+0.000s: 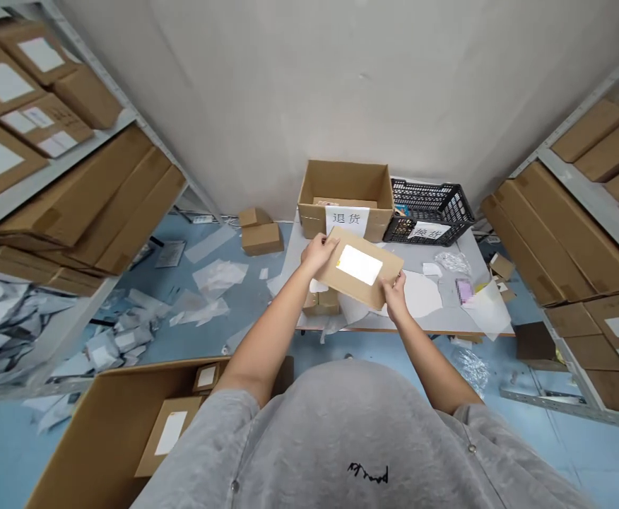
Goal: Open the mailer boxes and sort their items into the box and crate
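Observation:
Both of my hands hold a flat brown cardboard parcel [360,267] with a white label on top, above the near edge of a small grey table [447,311]. My left hand [317,253] grips its far-left corner with the fingers curled over the edge. My right hand [394,291] pinches its near-right corner. The parcel is tilted, lower on the right. Under it on the table lie small brown boxes [321,301] and white paper sheets [420,293].
An open cardboard box [345,199] with a paper sign and a black plastic crate [431,208] stand at the table's back. A large open carton [113,431] with parcels sits at my lower left. Shelves stacked with boxes line both sides. Paper scraps litter the blue floor.

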A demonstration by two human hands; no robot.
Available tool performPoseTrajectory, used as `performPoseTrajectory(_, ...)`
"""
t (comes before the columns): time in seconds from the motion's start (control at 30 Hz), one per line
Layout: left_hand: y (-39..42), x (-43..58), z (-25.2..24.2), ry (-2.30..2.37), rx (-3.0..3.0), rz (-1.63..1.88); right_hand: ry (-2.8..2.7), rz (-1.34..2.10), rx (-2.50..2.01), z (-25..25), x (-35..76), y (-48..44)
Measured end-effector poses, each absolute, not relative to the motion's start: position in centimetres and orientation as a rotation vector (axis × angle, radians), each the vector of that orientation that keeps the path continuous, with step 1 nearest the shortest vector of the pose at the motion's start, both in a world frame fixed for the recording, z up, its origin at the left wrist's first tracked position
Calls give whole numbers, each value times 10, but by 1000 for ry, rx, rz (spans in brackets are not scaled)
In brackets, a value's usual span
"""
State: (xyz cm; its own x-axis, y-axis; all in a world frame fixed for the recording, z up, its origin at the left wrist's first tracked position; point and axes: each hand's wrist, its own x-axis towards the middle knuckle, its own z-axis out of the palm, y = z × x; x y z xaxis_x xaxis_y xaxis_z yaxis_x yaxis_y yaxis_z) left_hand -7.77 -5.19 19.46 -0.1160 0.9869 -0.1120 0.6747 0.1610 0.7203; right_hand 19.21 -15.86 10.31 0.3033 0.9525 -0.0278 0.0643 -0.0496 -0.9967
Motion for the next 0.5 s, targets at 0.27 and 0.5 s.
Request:
performPoseTrajectory(0.27, 49, 38, 143, 1539, 2046, 352, -735, 1304, -1497, 48, 218, -163)
performPoseTrajectory(0.5, 49, 75, 63, 1495, 1986, 275, -621, 1296, -1692, 11, 195, -157)
